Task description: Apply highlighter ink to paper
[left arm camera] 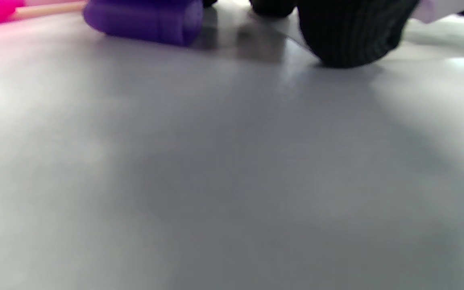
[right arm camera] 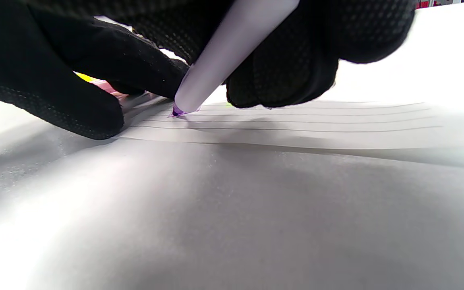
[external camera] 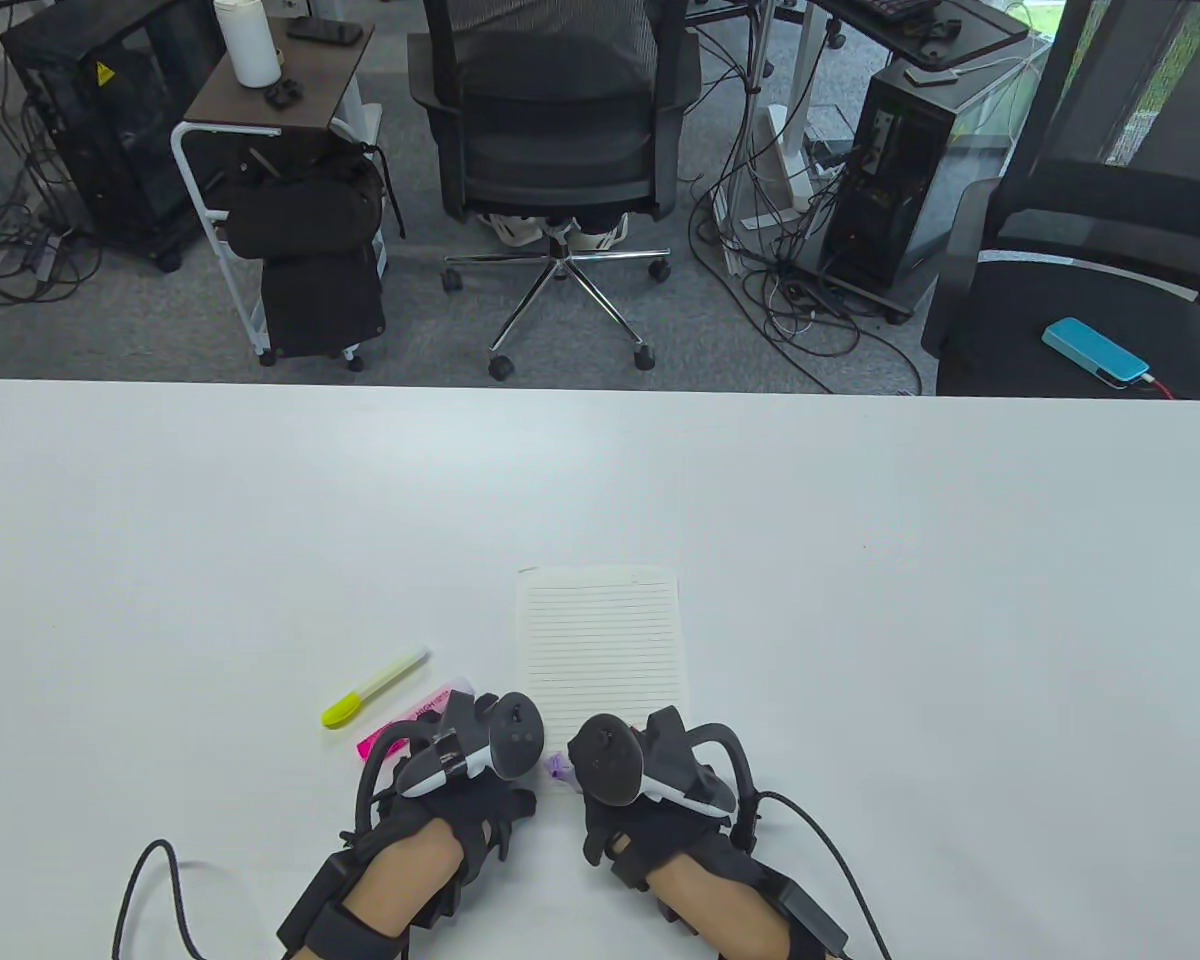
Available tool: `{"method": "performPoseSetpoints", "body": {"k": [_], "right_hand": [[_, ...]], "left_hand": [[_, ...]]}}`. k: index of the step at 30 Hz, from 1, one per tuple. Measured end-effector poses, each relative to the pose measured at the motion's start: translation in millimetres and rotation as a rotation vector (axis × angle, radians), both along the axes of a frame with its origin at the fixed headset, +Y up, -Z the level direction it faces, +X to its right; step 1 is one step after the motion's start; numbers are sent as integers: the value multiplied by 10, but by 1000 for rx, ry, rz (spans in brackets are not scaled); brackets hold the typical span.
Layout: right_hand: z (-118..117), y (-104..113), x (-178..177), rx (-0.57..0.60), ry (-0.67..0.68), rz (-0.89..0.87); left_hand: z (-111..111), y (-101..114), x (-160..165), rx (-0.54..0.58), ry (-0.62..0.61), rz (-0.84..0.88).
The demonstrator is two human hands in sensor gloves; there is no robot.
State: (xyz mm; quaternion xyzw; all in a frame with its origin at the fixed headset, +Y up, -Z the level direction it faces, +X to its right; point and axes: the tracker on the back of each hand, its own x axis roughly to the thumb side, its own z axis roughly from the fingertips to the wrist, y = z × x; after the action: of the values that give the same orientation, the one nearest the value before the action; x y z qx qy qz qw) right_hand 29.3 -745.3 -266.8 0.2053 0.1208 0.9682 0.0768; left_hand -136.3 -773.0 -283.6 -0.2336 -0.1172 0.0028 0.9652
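Observation:
A lined paper sheet [external camera: 600,645] lies on the white table [external camera: 860,600] just beyond both hands. My right hand [external camera: 615,765] grips a pale purple highlighter [right arm camera: 232,44]. Its purple tip [right arm camera: 179,111] touches the paper [right arm camera: 296,121] at the near left corner, where a small purple mark shows. My left hand [external camera: 480,748] rests beside it at the sheet's near left corner, with a gloved fingertip [left arm camera: 351,40] down at the paper's edge. A dark purple cap [left arm camera: 143,20] lies on the table by the left hand.
A yellow highlighter [external camera: 375,688] lies left of the paper, and a pink packet [external camera: 410,722] sits partly under the left hand. Beyond the table's far edge stand office chairs, a small cart and computer towers.

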Motion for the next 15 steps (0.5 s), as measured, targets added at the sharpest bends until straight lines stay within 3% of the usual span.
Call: {"method": "performPoseSetpoints", "body": {"k": [4, 9, 15], "right_hand": [[-27, -48, -17, 30, -5, -24], [1, 2, -14, -27, 8, 6], [-25, -42, -31, 39, -13, -6]], "left_hand": [[0, -1, 0, 0, 1, 1], [1, 1, 0, -1, 1, 0], [2, 3, -1, -1, 1, 1]]}}
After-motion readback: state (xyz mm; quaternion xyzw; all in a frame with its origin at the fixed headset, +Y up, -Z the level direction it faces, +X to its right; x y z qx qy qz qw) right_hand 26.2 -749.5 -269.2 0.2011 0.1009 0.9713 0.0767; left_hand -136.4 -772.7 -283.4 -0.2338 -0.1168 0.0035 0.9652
